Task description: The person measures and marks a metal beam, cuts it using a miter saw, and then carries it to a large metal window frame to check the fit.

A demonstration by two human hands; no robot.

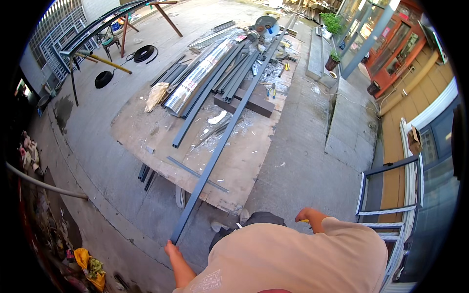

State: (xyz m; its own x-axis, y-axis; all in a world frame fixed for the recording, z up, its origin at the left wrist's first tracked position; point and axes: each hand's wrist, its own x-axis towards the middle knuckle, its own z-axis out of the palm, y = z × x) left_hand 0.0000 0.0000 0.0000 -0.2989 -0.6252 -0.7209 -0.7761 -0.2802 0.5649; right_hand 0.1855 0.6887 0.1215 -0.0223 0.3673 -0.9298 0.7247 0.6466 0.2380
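My left hand is closed round the near end of a long dark-grey metal profile. The profile runs lengthwise over the work table, its near end sticking out past the table's front edge. It crosses a dark block and reaches the cut-off saw at the far end. Out to my right side, my right hand is closed on a small yellow thing, mostly hidden by the fingers. A thin grey strip lies under the profile on the tabletop.
Several shorter grey profiles and a film-wrapped bundle cover the table's left half. Blue-handled pliers lie near its right edge. Black coils rest on the ground at left; window frames lean at right beside a concrete step.
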